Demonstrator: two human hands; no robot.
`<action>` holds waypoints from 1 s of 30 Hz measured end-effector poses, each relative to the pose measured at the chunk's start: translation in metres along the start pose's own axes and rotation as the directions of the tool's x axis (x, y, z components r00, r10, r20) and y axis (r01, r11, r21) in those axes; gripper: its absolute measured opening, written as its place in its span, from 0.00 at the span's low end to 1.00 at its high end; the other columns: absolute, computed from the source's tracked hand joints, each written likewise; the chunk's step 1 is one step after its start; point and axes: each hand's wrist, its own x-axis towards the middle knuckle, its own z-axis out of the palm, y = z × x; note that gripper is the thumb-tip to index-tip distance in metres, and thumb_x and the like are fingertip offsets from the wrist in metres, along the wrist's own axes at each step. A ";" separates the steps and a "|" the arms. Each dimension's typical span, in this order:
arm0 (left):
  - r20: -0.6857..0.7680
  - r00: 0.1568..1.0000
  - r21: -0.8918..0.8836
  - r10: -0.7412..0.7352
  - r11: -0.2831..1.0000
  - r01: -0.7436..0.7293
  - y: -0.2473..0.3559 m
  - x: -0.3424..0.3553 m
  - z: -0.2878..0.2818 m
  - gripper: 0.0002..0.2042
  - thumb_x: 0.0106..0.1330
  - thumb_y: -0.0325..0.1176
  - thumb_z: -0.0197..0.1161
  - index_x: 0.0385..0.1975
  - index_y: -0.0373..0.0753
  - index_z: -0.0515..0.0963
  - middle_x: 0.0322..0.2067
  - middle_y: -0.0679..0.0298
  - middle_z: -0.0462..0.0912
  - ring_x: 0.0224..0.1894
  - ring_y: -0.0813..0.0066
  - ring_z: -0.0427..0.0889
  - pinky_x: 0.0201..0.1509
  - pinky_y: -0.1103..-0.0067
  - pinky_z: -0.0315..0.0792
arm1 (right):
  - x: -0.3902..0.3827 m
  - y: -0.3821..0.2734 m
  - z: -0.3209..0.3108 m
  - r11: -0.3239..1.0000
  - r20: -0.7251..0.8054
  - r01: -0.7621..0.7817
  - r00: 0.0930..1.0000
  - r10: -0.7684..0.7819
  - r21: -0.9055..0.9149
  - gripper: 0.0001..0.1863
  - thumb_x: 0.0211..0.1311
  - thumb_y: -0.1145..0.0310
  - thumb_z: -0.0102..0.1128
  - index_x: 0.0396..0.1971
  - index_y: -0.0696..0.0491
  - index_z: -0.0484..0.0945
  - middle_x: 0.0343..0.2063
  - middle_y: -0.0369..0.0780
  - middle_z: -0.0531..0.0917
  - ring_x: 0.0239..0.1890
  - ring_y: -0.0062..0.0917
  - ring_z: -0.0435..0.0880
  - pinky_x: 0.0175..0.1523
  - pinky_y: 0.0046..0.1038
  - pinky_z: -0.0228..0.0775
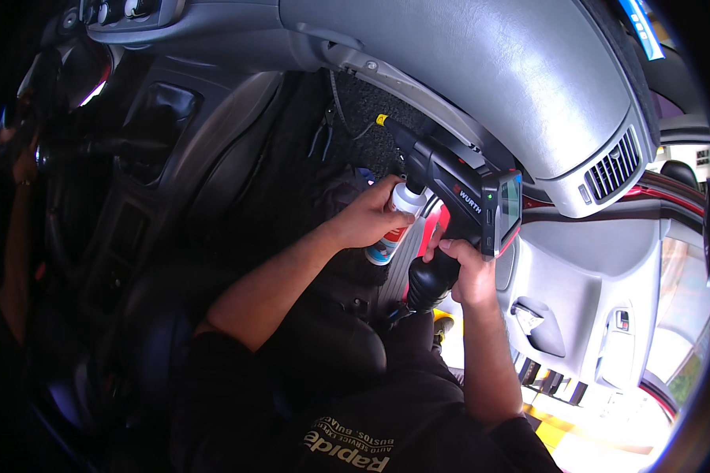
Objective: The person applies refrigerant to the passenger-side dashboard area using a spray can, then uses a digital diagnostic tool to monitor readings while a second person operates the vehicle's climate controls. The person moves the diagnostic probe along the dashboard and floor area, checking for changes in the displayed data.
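My left hand [367, 217] is closed round a white bottle [404, 206] with red and blue on its label. The bottle leans, its top against the underside of a black handheld device; I cannot tell whether it is fastened there. My right hand [473, 268] grips the handle of this pistol-shaped device [447, 177], which has a small screen [510, 203] at its near right end. Its long barrel points to the far left and ends at a yellow band [382, 120], over the dark footwell. A thin cable runs on from there.
A grey dashboard [465, 63] with an air vent [614, 164] spans the far side. Blue-handled pliers [321, 135] lie in the footwell. The open door [584, 268] stands to the right. Left are a gear lever [138, 146] and another person's arm [16, 236], dim at the edge.
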 end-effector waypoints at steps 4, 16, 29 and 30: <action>-0.065 0.997 0.181 -0.051 0.982 0.062 0.015 -0.001 0.002 0.27 0.60 0.31 0.79 0.56 0.36 0.73 0.45 0.62 0.84 0.48 0.76 0.83 0.57 0.72 0.77 | -0.001 0.002 0.000 1.000 -0.014 -0.010 1.000 0.010 0.007 0.14 0.55 0.82 0.57 0.43 0.65 0.79 0.31 0.45 0.83 0.30 0.32 0.84 0.40 0.33 0.78; 0.004 1.000 -0.013 -0.025 1.000 0.025 0.007 0.000 -0.003 0.28 0.58 0.37 0.79 0.53 0.29 0.74 0.43 0.55 0.85 0.47 0.72 0.85 0.54 0.74 0.77 | -0.002 0.006 0.010 1.000 -0.003 -0.004 1.000 0.004 -0.025 0.16 0.55 0.80 0.57 0.46 0.64 0.77 0.31 0.44 0.82 0.29 0.30 0.83 0.38 0.32 0.77; -0.266 0.954 0.550 0.141 0.834 0.031 -0.011 0.007 0.005 0.40 0.45 0.44 0.86 0.55 0.25 0.75 0.48 0.47 0.83 0.52 0.58 0.84 0.60 0.70 0.75 | -0.003 0.034 -0.009 0.985 -0.023 0.009 1.000 -0.013 -0.172 0.14 0.56 0.74 0.60 0.41 0.63 0.78 0.30 0.45 0.83 0.31 0.33 0.84 0.42 0.34 0.78; -0.227 0.965 0.572 0.135 0.820 0.020 -0.002 0.007 0.005 0.42 0.45 0.47 0.86 0.56 0.25 0.75 0.49 0.46 0.83 0.53 0.55 0.84 0.62 0.70 0.74 | -0.003 0.036 -0.007 0.989 -0.041 0.020 0.999 -0.026 -0.148 0.15 0.55 0.73 0.61 0.42 0.63 0.77 0.30 0.45 0.83 0.30 0.33 0.84 0.42 0.35 0.79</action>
